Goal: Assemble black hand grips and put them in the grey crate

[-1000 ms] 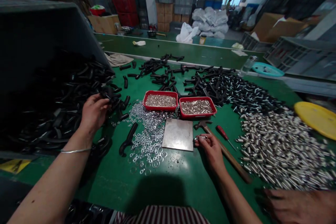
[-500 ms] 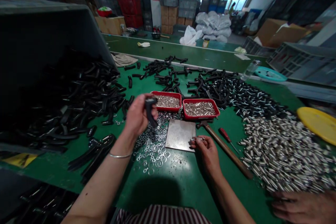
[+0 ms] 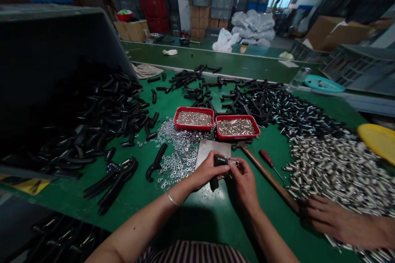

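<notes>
Over the front of the metal plate, my left hand is closed on a black curved handle. My right hand pinches a small metal spring, which meets the upper end of that handle. Both hands are close together, fingertips nearly touching. Left of the plate lie many loose metal rings. Behind it stand two red trays, one with tiny metal parts and one with small pins. A separate black handle lies beside the rings.
A hammer and a red screwdriver lie to the right. Another person's hand rests at a heap of metal cylinders. Black handles spill from a grey bin at left. A yellow lid sits far right.
My left hand has moved right and down with a black handle, meeting the spring in my right hand. A separate handle now lies left of the rings. The other person's hand has shifted left and up.
</notes>
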### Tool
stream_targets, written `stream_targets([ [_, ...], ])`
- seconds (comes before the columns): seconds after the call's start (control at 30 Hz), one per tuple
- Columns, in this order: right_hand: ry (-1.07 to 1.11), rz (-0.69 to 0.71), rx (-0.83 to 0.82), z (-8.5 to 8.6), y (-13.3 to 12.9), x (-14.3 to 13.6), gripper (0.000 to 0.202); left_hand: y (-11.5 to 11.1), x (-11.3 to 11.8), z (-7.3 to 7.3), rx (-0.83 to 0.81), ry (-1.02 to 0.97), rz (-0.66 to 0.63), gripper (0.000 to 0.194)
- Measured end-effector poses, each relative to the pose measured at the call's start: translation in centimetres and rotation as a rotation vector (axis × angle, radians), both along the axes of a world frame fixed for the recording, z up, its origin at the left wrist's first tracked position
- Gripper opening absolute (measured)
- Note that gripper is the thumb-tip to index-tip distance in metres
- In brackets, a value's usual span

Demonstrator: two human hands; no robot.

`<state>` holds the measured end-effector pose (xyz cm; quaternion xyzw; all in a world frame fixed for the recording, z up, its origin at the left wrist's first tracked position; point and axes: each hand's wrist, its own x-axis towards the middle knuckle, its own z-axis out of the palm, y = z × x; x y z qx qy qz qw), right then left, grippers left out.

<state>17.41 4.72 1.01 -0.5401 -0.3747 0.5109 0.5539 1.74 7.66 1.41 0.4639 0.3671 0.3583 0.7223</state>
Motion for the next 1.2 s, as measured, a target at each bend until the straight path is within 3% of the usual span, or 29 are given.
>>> stream_targets([
  [0.17, 0.043, 0.175, -0.046, 0.3, 0.2, 1.4, 0.025, -1.7, 0.3, 0.7, -0.139, -0.102, -0.378, 0.053],
  [0.23, 0.054, 0.281, -0.052, 0.5, 0.7, 1.2, 0.025, -1.8, 0.0, 0.9, -0.184, -0.115, -0.383, 0.047],
  [0.27, 0.038, 0.326, -0.044, 0.5, 1.1, 0.9, 0.026, -1.6, -0.4, 1.2, -0.182, -0.089, -0.319, 0.045],
  [0.33, -0.084, 0.395, 0.023, 0.4, 2.3, -0.5, 0.028, -0.7, -2.0, 1.9, -0.107, -0.023, -0.053, 0.041],
  [0.43, -0.516, 0.547, 0.323, 0.3, 4.8, -3.9, 0.021, 1.4, -6.2, 3.6, 0.073, -0.070, 0.433, 0.036],
  [0.5, -0.861, 0.685, 0.510, 0.3, 6.3, -6.6, 0.019, 2.5, -9.4, 4.9, 0.138, -0.152, 0.610, 0.033],
  [0.63, -1.359, 0.815, 0.625, 0.8, 8.2, -10.5, 0.018, 2.3, -14.0, 5.5, 0.108, -0.086, 0.638, 0.033],
  [0.8, -1.525, 0.869, 0.724, 0.8, 8.7, -11.7, 0.019, 1.5, -14.0, 3.1, 0.066, 0.023, 0.674, 0.034],
  [0.9, -1.392, 0.812, 0.689, 0.6, 9.0, -10.6, 0.015, 2.2, -12.2, 2.3, 0.100, 0.114, 0.730, 0.036],
  [0.97, -1.130, 0.652, 0.572, 0.6, 9.2, -9.2, 0.012, 2.8, -10.7, 2.3, 0.176, 0.214, 0.716, 0.036],
  [1.07, -0.474, 0.410, 0.275, 1.0, 8.5, -6.4, 0.013, 3.4, -8.4, 2.2, 0.329, 0.289, 0.585, 0.034],
  [1.13, -0.018, 0.377, 0.066, 1.3, 7.3, -4.9, 0.025, 3.6, -6.7, 1.8, 0.391, 0.294, 0.499, 0.030],
  [1.2, 0.294, 0.393, -0.101, 1.3, 6.0, -3.9, 0.029, 3.6, -5.0, 1.3, 0.419, 0.325, 0.449, 0.026],
])
